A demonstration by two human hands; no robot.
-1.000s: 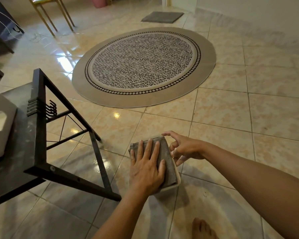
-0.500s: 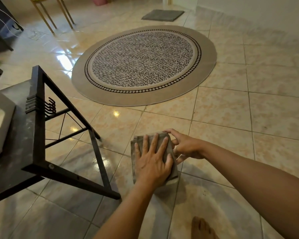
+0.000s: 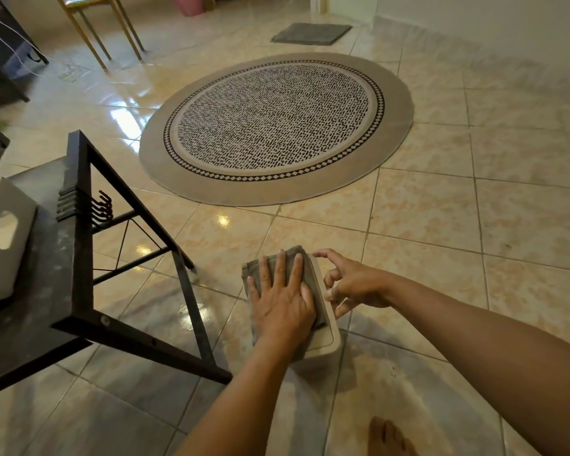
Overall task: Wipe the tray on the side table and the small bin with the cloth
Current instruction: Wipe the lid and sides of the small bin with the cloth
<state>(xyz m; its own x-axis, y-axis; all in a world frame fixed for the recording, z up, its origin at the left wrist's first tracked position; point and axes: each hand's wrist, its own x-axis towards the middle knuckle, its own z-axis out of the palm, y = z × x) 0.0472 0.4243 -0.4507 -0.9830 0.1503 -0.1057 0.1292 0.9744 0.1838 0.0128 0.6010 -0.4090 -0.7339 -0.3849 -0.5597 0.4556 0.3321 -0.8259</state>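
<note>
On the small bin (image 3: 326, 337), left hand (image 3: 282, 306) presses the cloth (image 3: 305, 274) flat; right hand (image 3: 354, 284) steadies its side, fingers spread.

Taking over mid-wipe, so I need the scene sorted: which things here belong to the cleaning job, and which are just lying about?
In the job:
- cloth, flat under the left hand
- small bin, steadied by the right hand
- tray on the side table

Lying about:
- round rug
- grey mat
- chair
- pink container
</note>
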